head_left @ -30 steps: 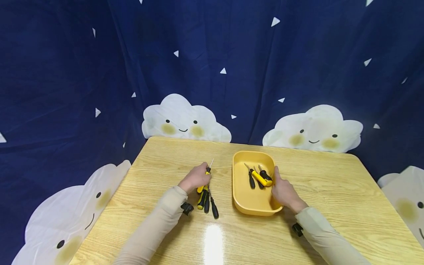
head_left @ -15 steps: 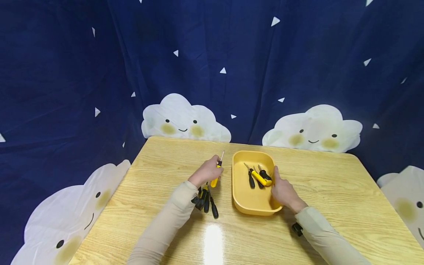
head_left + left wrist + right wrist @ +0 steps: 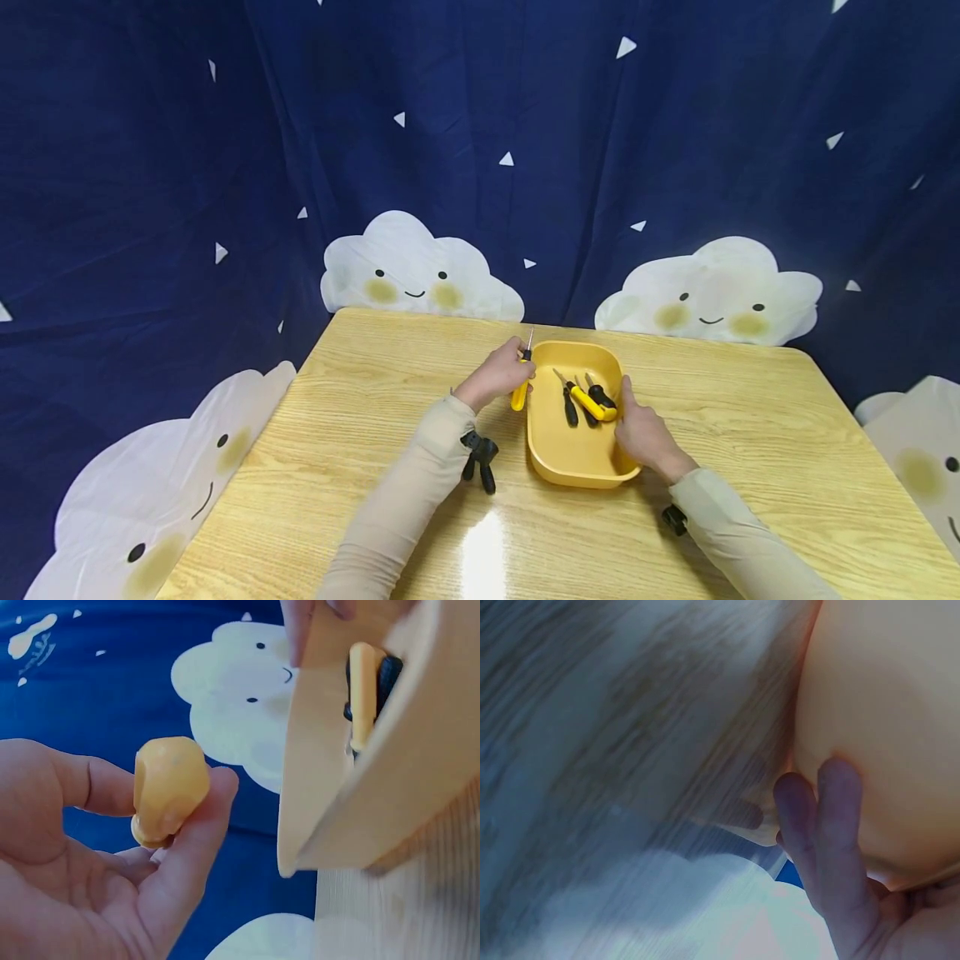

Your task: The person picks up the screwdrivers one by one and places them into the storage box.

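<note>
My left hand (image 3: 498,375) pinches a screwdriver (image 3: 520,393) by its yellow handle, thin metal shaft pointing away, beside the left rim of a yellow plastic tub (image 3: 573,454). In the left wrist view, the handle's rounded end (image 3: 172,780) sits between thumb and fingers. My right hand (image 3: 647,432) grips the tub's right wall; in the right wrist view, two fingers (image 3: 838,817) lie against the outside. Inside the tub are a yellow-handled tool (image 3: 591,402) and several black-handled screwdrivers (image 3: 570,410).
Black tool handles (image 3: 487,478) show on the table below my left wrist; the rest of that pile is hidden by the arm and its wrist camera (image 3: 480,446). A dark blue curtain with white clouds (image 3: 420,267) hangs behind the wooden table (image 3: 360,358).
My left hand has lifted the yellow-handled screwdriver from the pile and carried it right and away, up to the tub's left rim. The right hand and tub have stayed put.
</note>
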The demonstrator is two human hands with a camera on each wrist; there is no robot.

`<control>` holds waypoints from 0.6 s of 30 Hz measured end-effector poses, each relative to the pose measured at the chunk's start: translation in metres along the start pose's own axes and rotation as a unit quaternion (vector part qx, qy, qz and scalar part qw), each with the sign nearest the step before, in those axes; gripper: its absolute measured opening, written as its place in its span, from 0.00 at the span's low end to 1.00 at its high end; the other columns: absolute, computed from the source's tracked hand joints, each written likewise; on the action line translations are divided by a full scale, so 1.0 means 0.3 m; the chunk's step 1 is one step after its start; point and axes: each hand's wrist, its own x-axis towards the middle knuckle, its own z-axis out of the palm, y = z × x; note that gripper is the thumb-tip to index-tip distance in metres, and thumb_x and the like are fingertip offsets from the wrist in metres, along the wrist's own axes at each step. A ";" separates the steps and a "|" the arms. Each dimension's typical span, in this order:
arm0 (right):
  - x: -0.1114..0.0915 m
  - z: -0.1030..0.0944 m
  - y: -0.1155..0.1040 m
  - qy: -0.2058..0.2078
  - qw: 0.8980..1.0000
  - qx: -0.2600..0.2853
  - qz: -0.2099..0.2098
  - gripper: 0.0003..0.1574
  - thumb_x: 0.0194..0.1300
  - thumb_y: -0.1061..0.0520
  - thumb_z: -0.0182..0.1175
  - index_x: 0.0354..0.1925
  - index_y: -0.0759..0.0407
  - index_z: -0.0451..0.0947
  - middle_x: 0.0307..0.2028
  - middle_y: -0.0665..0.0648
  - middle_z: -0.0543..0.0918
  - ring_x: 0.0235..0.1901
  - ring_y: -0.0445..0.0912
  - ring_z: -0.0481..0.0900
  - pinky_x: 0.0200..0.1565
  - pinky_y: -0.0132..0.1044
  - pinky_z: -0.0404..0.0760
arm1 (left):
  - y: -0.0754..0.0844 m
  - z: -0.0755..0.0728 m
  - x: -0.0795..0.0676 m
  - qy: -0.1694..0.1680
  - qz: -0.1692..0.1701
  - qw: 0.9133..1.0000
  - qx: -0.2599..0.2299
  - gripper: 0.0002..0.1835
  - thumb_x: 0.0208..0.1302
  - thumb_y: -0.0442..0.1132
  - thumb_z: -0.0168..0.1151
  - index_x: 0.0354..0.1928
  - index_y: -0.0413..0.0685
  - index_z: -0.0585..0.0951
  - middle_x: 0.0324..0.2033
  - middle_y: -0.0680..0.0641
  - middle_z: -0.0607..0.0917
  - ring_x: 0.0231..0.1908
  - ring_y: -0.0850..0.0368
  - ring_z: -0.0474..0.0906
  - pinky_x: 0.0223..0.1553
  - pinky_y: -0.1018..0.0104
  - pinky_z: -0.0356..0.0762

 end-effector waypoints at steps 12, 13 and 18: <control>0.002 -0.006 0.000 -0.008 1.000 0.010 -0.002 0.47 0.62 0.65 0.43 0.71 0.70 0.29 0.21 0.65 0.75 0.16 0.50 0.71 0.21 0.42 0.71 | 0.050 0.072 0.056 -0.008 0.001 0.999 -0.040 0.16 0.66 0.33 0.47 0.55 0.38 0.63 0.39 0.37 0.78 0.29 0.51 0.80 0.26 0.59 0.78; 0.003 -0.005 0.001 -0.011 1.000 0.012 -0.002 0.47 0.62 0.65 0.43 0.71 0.70 0.29 0.20 0.65 0.75 0.16 0.50 0.70 0.20 0.42 0.71 | 0.053 0.080 0.061 -0.009 0.000 0.999 -0.041 0.16 0.66 0.33 0.48 0.55 0.38 0.64 0.39 0.37 0.77 0.29 0.51 0.80 0.27 0.59 0.78; 0.004 -0.001 0.002 -0.011 1.000 0.015 -0.003 0.47 0.63 0.65 0.42 0.71 0.69 0.28 0.19 0.63 0.74 0.15 0.50 0.70 0.19 0.41 0.70 | 0.066 0.118 0.085 -0.005 -0.005 0.999 -0.050 0.12 0.64 0.32 0.50 0.48 0.39 0.65 0.35 0.41 0.75 0.28 0.50 0.81 0.30 0.55 0.80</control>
